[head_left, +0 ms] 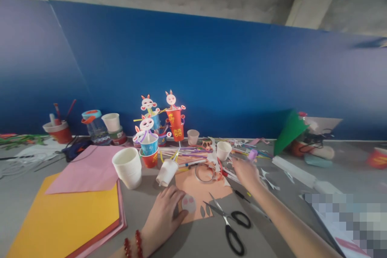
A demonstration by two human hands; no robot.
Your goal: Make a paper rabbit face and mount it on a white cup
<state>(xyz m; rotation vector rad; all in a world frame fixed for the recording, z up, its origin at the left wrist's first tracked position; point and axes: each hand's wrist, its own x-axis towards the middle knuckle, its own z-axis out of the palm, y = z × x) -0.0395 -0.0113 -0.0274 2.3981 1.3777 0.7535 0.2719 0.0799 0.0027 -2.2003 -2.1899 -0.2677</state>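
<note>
My left hand [167, 209] rests on the table at the lower middle, thumb and fingers apart, beside a round white paper face [189, 203] with pink cheeks. The face and two small grey ovals [205, 210] lie on an orange paper sheet [187, 183]. My right hand [246, 172] reaches out at the right among pens and paper strips, close to a white paper cup [224, 151]. Its fingertips are too blurred to show whether they hold anything. A small purple object [252, 154] is just beyond it. Black-handled scissors [226, 217] lie open between my hands.
Rabbit-faced figures on cups, one on a red cup [174, 123], stand at the back. White stacked cups [127, 167] and yellow paper [72, 209] are left. A tape roll [205, 172] and a tipped cup [167, 171] lie mid-table. A blue partition [211, 76] closes the back.
</note>
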